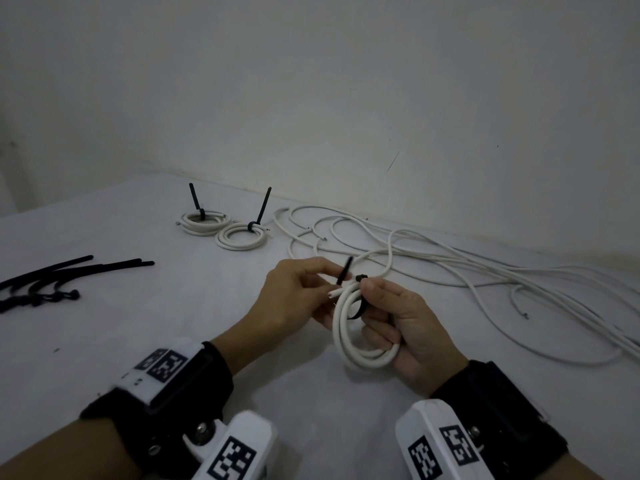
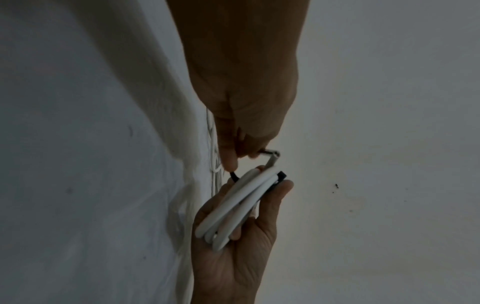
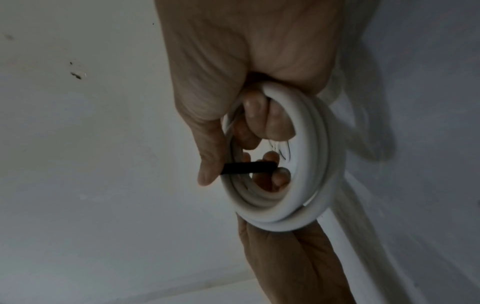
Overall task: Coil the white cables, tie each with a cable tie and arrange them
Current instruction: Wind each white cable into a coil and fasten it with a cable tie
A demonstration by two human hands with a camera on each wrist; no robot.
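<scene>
Over the middle of the white table my right hand (image 1: 398,317) grips a small coil of white cable (image 1: 360,336), fingers curled through its loops and thumb by the black cable tie's head (image 1: 361,278). The tie is looped round the coil's top. My left hand (image 1: 304,289) pinches the tie's tail (image 1: 344,274), which sticks up past the coil. The left wrist view shows the left hand (image 2: 241,162) above, on the tie, and the coil (image 2: 233,207) edge-on in the right palm (image 2: 233,267). In the right wrist view the right hand (image 3: 233,148) holds the coil (image 3: 311,164), crossed by the tie strap (image 3: 246,167).
Two tied coils (image 1: 204,223) (image 1: 240,235) lie side by side at the back, each with a black tail standing up. Several loose white cables (image 1: 450,271) sprawl from the back to the right edge. Spare black ties (image 1: 52,282) lie at the left. A wall bounds the table behind.
</scene>
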